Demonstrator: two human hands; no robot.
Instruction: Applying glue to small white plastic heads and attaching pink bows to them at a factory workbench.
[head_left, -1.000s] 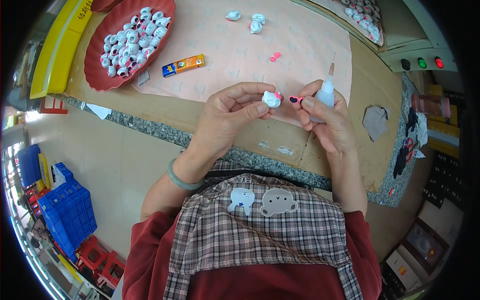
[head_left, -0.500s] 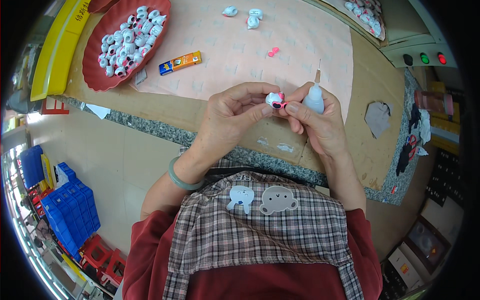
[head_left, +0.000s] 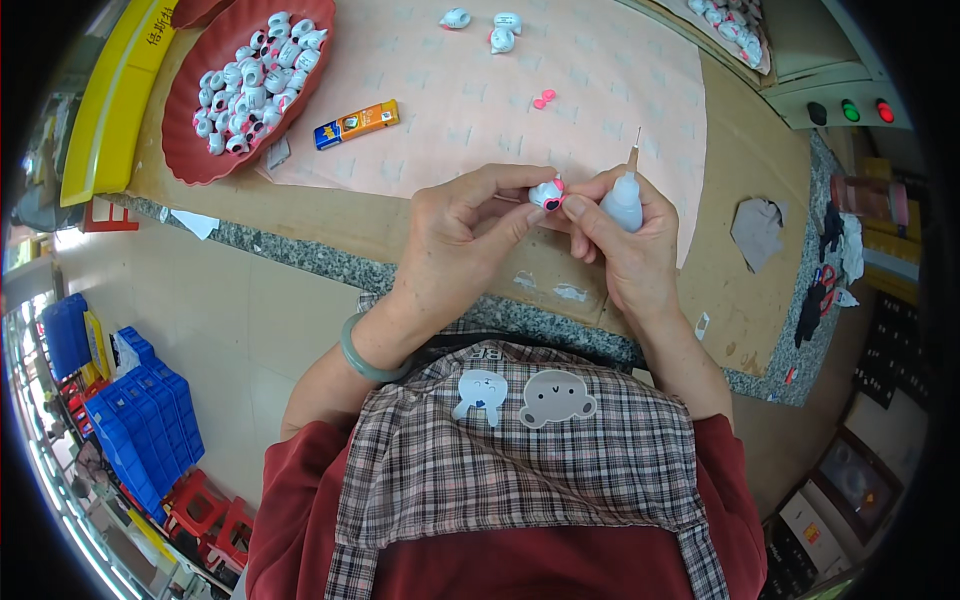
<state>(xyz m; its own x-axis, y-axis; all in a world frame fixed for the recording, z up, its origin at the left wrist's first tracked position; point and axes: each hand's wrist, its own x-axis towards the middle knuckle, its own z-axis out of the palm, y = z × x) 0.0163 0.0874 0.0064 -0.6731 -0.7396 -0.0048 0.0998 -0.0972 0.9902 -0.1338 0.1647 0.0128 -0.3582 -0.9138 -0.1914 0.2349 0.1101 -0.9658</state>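
Note:
Between its thumb and fingertips my left hand (head_left: 455,225) pinches a small white toy head (head_left: 545,193) with pink parts. Dark-lensed pink sunglasses (head_left: 554,204) lie against the head's near side. My right hand (head_left: 642,240) is closed around a translucent squeeze bottle (head_left: 623,205), whose thin needle tip (head_left: 635,155) points upward. The same hand's thumb and forefinger touch the right end of the sunglasses. Above my hands, small pink pieces (head_left: 543,99) rest on the pink sheet. Farther back stand a few loose white toy heads (head_left: 502,40).
A red scalloped bowl (head_left: 178,130) full of similar heads stands at the far left, beside a yellow bin (head_left: 105,120). A blue-and-orange box (head_left: 357,125) lies near it. On the right are a grey cloth scrap (head_left: 758,235) and scissors (head_left: 825,288) by the table edge.
The sunglasses have turned and now sit closer against the toy head. My right thumb and forefinger have shifted slightly left. The bottle stays in my right hand.

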